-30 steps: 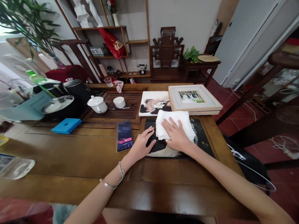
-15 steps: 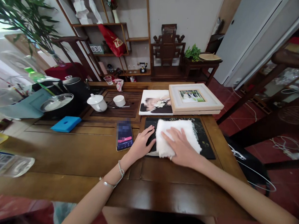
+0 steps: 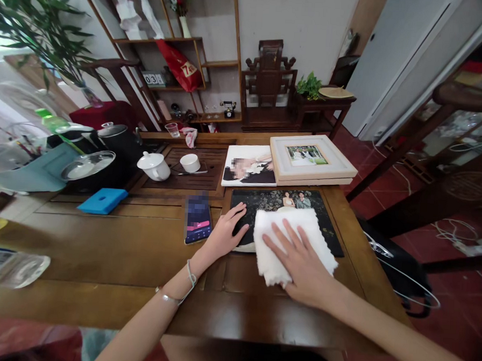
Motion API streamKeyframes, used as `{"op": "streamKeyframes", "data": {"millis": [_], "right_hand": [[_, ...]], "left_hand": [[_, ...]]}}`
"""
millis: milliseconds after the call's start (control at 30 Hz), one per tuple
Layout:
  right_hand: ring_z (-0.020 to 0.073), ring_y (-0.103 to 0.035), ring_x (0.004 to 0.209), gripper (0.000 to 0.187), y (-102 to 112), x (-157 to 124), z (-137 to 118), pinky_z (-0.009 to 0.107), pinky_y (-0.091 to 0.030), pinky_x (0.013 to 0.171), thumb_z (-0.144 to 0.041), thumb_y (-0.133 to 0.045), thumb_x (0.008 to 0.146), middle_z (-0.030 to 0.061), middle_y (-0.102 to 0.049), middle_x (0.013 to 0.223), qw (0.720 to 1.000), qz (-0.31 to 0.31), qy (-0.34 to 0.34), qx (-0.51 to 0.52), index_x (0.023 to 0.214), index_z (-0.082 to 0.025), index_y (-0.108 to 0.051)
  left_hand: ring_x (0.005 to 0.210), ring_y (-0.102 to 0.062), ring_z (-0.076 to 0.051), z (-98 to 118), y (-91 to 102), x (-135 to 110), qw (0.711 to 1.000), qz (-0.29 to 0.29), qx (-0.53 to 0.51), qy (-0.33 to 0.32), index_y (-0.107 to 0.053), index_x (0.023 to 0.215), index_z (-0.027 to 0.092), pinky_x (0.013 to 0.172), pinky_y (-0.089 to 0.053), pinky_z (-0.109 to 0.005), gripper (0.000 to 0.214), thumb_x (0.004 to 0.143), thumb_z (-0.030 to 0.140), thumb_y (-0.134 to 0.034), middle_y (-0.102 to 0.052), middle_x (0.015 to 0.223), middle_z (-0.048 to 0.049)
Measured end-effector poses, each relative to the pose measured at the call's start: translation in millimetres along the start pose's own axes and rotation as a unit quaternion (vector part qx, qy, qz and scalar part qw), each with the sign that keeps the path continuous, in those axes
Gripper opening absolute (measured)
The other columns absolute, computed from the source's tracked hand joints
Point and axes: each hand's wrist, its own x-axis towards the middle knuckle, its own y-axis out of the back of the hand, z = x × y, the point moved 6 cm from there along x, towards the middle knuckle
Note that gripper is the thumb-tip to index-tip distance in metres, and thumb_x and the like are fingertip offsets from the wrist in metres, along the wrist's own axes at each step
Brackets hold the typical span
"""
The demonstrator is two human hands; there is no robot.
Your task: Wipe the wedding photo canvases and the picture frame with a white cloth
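A dark photo print (image 3: pixel 280 201) lies flat on the wooden table (image 3: pixel 100 248) in front of me. My right hand (image 3: pixel 301 262) rests flat, fingers spread, on a folded white towel (image 3: pixel 290 239) that covers the print's near right part and hangs over its near edge. My left hand (image 3: pixel 224 234) lies open on the print's left edge, fingers pressing it down. A phone (image 3: pixel 197 218) with a lit screen lies just left of that hand.
Behind the print lie another photo (image 3: pixel 250 167) and a pale framed picture (image 3: pixel 310 158). A tea tray with a white teapot (image 3: pixel 155 166) and cup (image 3: pixel 191 162) sits at centre left, a blue block (image 3: pixel 102 200) and pots further left. A chair stands at the table's right edge.
My right hand has slid the towel toward me across the print, uncovering the far part with two figures. My left hand has stayed on the left edge.
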Motion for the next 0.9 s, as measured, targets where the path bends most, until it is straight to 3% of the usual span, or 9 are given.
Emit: {"op": "streamKeyframes", "data": {"millis": [133,367,467,567,767,833,900], "right_hand": [[0.0383,0.008,0.147,0.100,-3,-5,1,0.062,-0.003,0.116,-0.021,-0.062,0.067,0.0121,-0.007,0.164,1.000,-0.013,0.008,0.002,0.157,-0.022,-0.018],[0.0392,0.000,0.148,0.081,6,82,63,0.062,-0.005,0.115,-0.028,-0.056,0.080,0.0143,-0.015,0.163,0.998,0.000,-0.064,-0.021,0.155,-0.018,-0.026],[0.0392,-0.001,0.148,0.077,7,95,74,0.062,-0.006,0.115,-0.030,-0.053,0.083,0.0138,-0.015,0.163,0.997,0.007,-0.073,-0.027,0.155,-0.018,-0.026],[0.0392,0.000,0.148,0.078,5,73,64,0.062,-0.006,0.115,-0.030,-0.055,0.082,0.0138,-0.016,0.163,0.998,0.018,-0.053,-0.028,0.155,-0.019,-0.026],[0.0397,0.008,0.147,0.102,-3,-16,11,0.064,-0.002,0.115,-0.020,-0.062,0.066,0.0115,-0.004,0.164,1.000,0.021,0.010,-0.020,0.157,-0.020,-0.016],[0.0396,0.008,0.147,0.106,-4,-27,5,0.064,-0.001,0.115,-0.018,-0.061,0.063,0.0107,-0.003,0.164,1.000,0.012,0.020,-0.014,0.157,-0.021,-0.014],[0.0383,0.008,0.147,0.104,-4,-22,12,0.064,-0.001,0.115,-0.019,-0.060,0.064,0.0100,-0.006,0.164,1.000,0.006,0.028,-0.007,0.157,-0.022,-0.015]], "left_hand": [[0.138,-0.045,-0.029,-1,0.2,0,1.000,0.002,-0.001,0.002,-0.052,0.135,0.019,0.112,-0.040,-0.053,0.041,0.096,0.029,-0.051,-0.048,0.147,-0.0157],[0.138,-0.045,-0.029,-4,-2.1,-1,1.000,0.005,0.008,-0.013,-0.051,0.135,0.017,0.111,-0.041,-0.053,0.041,0.096,0.029,-0.052,-0.050,0.145,-0.0168],[0.137,-0.046,-0.029,-4,-2.2,-1,1.000,0.005,0.014,-0.012,-0.051,0.134,0.016,0.111,-0.041,-0.053,0.040,0.096,0.029,-0.052,-0.049,0.146,-0.0176],[0.137,-0.046,-0.030,-3,-1.3,-1,1.000,0.005,0.015,-0.010,-0.051,0.135,0.017,0.111,-0.041,-0.054,0.041,0.096,0.029,-0.052,-0.049,0.146,-0.0169],[0.137,-0.046,-0.029,1,0.7,0,1.000,0.003,0.009,-0.010,-0.051,0.135,0.018,0.112,-0.041,-0.053,0.040,0.096,0.028,-0.051,-0.049,0.147,-0.0162],[0.138,-0.045,-0.029,1,0.6,0,1.000,-0.001,0.008,-0.006,-0.051,0.135,0.018,0.112,-0.041,-0.053,0.040,0.096,0.028,-0.051,-0.048,0.147,-0.0159],[0.138,-0.046,-0.029,0,0.5,0,1.000,-0.001,0.009,-0.001,-0.051,0.135,0.018,0.112,-0.041,-0.053,0.040,0.096,0.029,-0.052,-0.048,0.147,-0.0159]]}}
